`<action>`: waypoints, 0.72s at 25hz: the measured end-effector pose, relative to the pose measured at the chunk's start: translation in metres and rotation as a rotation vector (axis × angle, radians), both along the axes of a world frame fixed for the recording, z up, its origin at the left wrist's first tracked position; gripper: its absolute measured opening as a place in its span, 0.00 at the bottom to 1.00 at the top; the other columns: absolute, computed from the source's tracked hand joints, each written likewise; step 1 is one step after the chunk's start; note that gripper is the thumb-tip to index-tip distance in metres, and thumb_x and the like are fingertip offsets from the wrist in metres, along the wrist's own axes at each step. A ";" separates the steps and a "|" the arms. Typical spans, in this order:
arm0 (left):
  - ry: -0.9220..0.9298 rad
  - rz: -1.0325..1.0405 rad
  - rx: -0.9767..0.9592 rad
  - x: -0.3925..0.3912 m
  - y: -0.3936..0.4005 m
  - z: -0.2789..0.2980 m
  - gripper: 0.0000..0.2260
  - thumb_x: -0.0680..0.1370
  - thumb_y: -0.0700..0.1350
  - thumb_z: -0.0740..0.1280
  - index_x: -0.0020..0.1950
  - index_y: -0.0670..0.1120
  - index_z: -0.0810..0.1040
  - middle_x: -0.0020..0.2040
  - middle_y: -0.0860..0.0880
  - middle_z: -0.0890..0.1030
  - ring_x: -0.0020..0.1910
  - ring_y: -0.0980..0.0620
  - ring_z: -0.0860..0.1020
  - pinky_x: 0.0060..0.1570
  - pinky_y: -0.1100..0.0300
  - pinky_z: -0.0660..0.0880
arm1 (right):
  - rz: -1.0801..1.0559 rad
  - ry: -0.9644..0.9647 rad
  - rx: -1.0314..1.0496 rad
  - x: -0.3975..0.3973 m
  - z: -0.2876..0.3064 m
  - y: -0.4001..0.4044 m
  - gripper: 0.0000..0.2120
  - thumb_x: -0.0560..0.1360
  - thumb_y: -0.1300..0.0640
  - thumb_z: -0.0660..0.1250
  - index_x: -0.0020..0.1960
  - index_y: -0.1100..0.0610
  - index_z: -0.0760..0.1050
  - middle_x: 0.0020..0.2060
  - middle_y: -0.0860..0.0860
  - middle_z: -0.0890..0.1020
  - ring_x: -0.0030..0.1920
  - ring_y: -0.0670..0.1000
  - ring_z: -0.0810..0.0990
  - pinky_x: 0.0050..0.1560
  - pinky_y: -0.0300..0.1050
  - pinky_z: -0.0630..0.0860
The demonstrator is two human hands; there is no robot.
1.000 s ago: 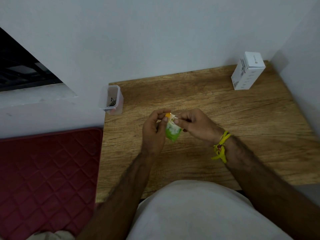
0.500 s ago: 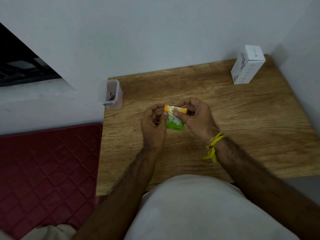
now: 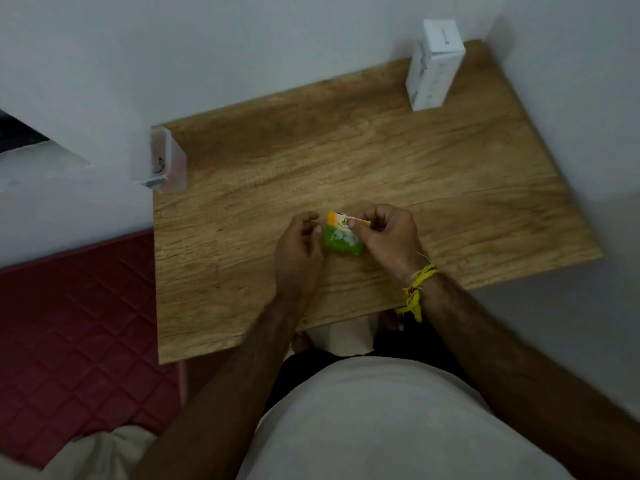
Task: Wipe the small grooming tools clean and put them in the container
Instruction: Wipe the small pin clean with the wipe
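A small green, white and orange packet (image 3: 341, 237) lies on the wooden table (image 3: 433, 188) between my hands. My right hand (image 3: 384, 237) pinches the packet's top edge with thumb and forefinger. My left hand (image 3: 299, 251) sits just left of the packet, fingers loosely curled, its fingertips close to the packet's left edge and holding nothing that I can see. A clear plastic container (image 3: 164, 161) stands at the table's far left corner with small dark metal tools inside.
A white cardboard box (image 3: 433, 64) stands upright at the far right corner against the wall. A red quilted mat (image 3: 76, 323) lies left of the table. Walls close in the table at the back and right.
The packet has come down from the air onto the table. My left hand has let go of it; my right hand keeps its pinch. The camera view has tilted.
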State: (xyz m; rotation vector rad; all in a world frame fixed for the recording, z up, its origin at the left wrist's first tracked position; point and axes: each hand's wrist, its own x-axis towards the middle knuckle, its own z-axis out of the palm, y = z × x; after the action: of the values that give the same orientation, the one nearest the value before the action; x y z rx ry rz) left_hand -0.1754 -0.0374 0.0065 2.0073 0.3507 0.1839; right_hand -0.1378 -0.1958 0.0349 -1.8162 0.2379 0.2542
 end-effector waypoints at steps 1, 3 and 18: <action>-0.003 -0.055 0.106 -0.009 -0.007 -0.006 0.11 0.79 0.45 0.65 0.61 0.49 0.78 0.54 0.51 0.84 0.53 0.51 0.81 0.55 0.49 0.78 | -0.032 0.017 -0.004 -0.006 -0.004 -0.010 0.08 0.73 0.58 0.77 0.39 0.50 0.80 0.35 0.49 0.82 0.36 0.45 0.78 0.37 0.39 0.75; -0.002 -0.178 0.324 -0.023 -0.020 -0.018 0.13 0.78 0.43 0.66 0.63 0.46 0.79 0.60 0.48 0.82 0.60 0.45 0.78 0.63 0.47 0.73 | -0.093 0.033 -0.025 -0.016 -0.013 -0.029 0.06 0.73 0.58 0.77 0.40 0.53 0.81 0.36 0.51 0.81 0.36 0.45 0.76 0.36 0.38 0.73; -0.150 -0.963 1.013 -0.034 -0.153 -0.035 0.35 0.78 0.65 0.61 0.79 0.47 0.60 0.78 0.40 0.62 0.78 0.39 0.59 0.73 0.32 0.56 | -1.001 0.236 -0.188 -0.180 -0.100 -0.145 0.03 0.74 0.57 0.73 0.43 0.57 0.82 0.39 0.54 0.84 0.45 0.56 0.84 0.50 0.49 0.80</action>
State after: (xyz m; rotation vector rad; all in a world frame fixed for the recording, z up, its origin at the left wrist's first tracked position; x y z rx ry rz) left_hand -0.2091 -0.1901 -0.0284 2.8637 -1.0073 -0.1407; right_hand -0.3181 -0.3406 -0.0650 -1.6303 1.3143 -0.2753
